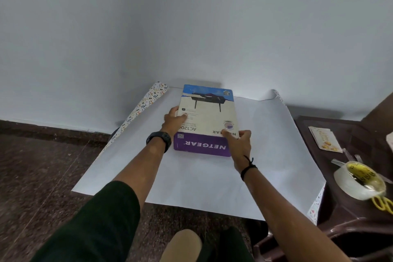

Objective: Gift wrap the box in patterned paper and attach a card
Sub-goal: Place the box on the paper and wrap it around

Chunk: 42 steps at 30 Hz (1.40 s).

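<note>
Room: pale wall (191, 17) behind, dark speckled floor (42, 176) below.
Paper: wrapping paper (212, 181) spread white side up, patterned edges curling at 10 and 2 o'clock.
Box: box (208, 117) lies flat on paper, toward 12 o'clock.
Left hand: left hand (173, 120) grips box's left edge, thumb on top.
Right hand: right hand (239, 141) pinches near right corner.
Side table: brown table (319, 134) at 3 o'clock touching paper; card (325, 139), tape roll (359, 179), yellow scissors (382, 204) on it.

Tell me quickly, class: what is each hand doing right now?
Left hand: grips the left edge of the white-and-purple cardboard router box.
Right hand: grips the box's near right corner.
</note>
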Motion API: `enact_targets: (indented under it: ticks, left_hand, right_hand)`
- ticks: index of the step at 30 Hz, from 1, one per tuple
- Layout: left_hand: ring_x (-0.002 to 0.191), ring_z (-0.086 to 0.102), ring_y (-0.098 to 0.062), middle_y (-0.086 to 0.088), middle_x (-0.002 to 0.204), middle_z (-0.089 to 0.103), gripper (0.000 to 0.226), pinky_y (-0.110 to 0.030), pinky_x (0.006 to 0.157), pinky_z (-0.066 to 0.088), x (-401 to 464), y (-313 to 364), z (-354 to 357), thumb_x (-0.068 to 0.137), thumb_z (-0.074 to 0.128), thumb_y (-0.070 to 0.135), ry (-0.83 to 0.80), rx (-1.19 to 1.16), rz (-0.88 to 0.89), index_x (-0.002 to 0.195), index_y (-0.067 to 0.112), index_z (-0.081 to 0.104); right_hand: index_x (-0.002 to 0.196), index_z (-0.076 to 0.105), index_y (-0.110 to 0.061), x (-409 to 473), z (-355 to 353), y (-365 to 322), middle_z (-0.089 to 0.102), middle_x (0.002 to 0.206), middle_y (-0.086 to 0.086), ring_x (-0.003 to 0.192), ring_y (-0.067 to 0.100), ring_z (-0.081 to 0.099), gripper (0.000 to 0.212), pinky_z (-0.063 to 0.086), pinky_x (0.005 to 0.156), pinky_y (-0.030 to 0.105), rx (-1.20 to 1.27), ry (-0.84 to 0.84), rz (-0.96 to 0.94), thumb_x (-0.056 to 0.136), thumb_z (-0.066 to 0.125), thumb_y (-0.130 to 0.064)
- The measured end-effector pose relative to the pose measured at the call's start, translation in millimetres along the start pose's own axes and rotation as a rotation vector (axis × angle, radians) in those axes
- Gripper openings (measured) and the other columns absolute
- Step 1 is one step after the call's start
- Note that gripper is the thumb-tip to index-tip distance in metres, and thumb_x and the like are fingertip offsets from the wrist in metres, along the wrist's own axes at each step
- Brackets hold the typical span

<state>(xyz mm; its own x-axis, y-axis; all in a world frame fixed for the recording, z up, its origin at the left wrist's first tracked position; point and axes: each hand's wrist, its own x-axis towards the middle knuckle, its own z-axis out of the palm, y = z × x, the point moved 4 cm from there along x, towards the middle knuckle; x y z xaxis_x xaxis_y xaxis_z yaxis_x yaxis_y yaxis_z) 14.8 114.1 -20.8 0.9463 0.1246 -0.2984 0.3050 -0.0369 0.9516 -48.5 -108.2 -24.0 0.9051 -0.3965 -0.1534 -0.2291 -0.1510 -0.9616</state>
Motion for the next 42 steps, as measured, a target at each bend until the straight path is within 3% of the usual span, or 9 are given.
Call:
enact_targets:
  ticks: [2,5,10,15,21,25,28,35,42]
  left_hand:
    - [0.111,0.06,-0.028,-0.007,0.136,0.048,0.069,-0.047,0.094,0.051,12.4,-10.5,-3.9,0.075,0.068,0.039,-0.042,0.05,-0.022,0.138,0.036,0.04]
    - [0.109,0.061,-0.027,-0.006,0.133,0.053,0.059,-0.044,0.094,0.051,-12.5,6.0,-2.6,0.093,0.059,0.023,-0.02,0.056,0.0,0.144,0.02,0.029]
    - [0.104,0.063,-0.027,-0.011,0.123,0.06,0.036,-0.041,0.088,0.053,-18.1,1.5,1.3,0.096,0.053,0.024,0.081,0.103,0.036,0.127,0.01,0.041]
    - [0.106,0.06,-0.03,-0.014,0.123,0.059,0.039,-0.04,0.088,0.052,-22.8,0.9,4.5,0.098,0.047,0.032,0.201,0.319,0.129,0.128,0.007,0.046]
    - [0.11,0.057,-0.032,-0.017,0.126,0.055,0.042,-0.043,0.09,0.051,-31.6,7.4,2.8,0.099,0.042,0.035,0.177,0.412,0.102,0.129,0.006,0.042]
    - [0.117,0.054,-0.03,-0.016,0.134,0.047,0.046,-0.033,0.084,0.049,-44.3,10.8,-11.5,0.1,0.042,0.031,0.183,0.472,0.162,0.139,0.007,0.035]
    - [0.122,0.049,-0.03,-0.018,0.136,0.045,0.044,-0.035,0.093,0.044,-57.1,16.0,-27.0,0.1,0.042,0.029,0.222,0.526,0.206,0.138,0.007,0.036]
    - [0.121,0.046,-0.035,-0.017,0.134,0.045,0.038,-0.044,0.098,0.04,-65.4,12.0,-93.8,0.097,0.046,0.025,0.352,0.766,0.252,0.132,0.009,0.043]
    - [0.114,0.049,-0.035,-0.015,0.124,0.048,0.04,-0.044,0.091,0.046,-60.6,-19.6,-167.5,0.091,0.056,0.025,0.415,1.045,0.196,0.127,0.011,0.044]
  right_hand:
    - [0.1,0.034,-0.012,-4.7,1.9,2.1,0.06,0.103,0.008,0.082,0.021,0.065,0.045,0.052,0.058,0.022,0.005,-0.033,0.016,0.082,0.072,-0.028]
    - [0.102,0.033,-0.013,-3.8,2.6,-2.3,0.06,0.104,0.008,0.083,0.022,0.066,0.046,0.052,0.059,0.023,0.013,-0.068,0.017,0.082,0.072,-0.027]
    - [0.11,0.034,-0.017,-2.1,7.0,-4.7,0.06,0.112,0.008,0.092,0.024,0.067,0.043,0.055,0.064,0.025,0.002,-0.101,-0.01,0.086,0.068,-0.027]
    - [0.115,0.034,-0.019,-3.6,8.0,-3.6,0.06,0.114,0.006,0.092,0.022,0.066,0.043,0.054,0.065,0.024,-0.035,-0.124,-0.036,0.088,0.064,-0.033]
    - [0.129,0.036,-0.012,-5.1,-1.8,-12.6,0.06,0.119,0.006,0.099,0.025,0.064,0.057,0.054,0.082,0.035,-0.156,-0.184,-0.046,0.087,0.063,-0.041]
    - [0.13,0.04,-0.008,-18.1,2.4,-27.2,0.053,0.127,0.01,0.111,0.027,0.056,0.055,0.05,0.092,0.039,-0.277,-0.064,-0.206,0.087,0.065,-0.032]
    - [0.131,0.042,-0.004,-37.1,19.8,-44.7,0.046,0.133,0.012,0.123,0.027,0.044,0.051,0.04,0.104,0.037,-0.406,0.009,-0.415,0.088,0.063,-0.019]
    - [0.106,0.064,-0.004,-89.3,122.4,-84.5,0.063,0.111,0.012,0.106,0.025,0.057,0.019,0.04,0.091,0.026,-0.44,-0.317,-0.697,0.088,0.059,-0.008]
    - [0.126,0.056,-0.012,-103.4,212.1,-74.4,0.06,0.124,0.013,0.113,0.025,0.055,0.032,0.04,0.094,0.027,-0.547,-0.63,-0.429,0.096,0.047,-0.014]
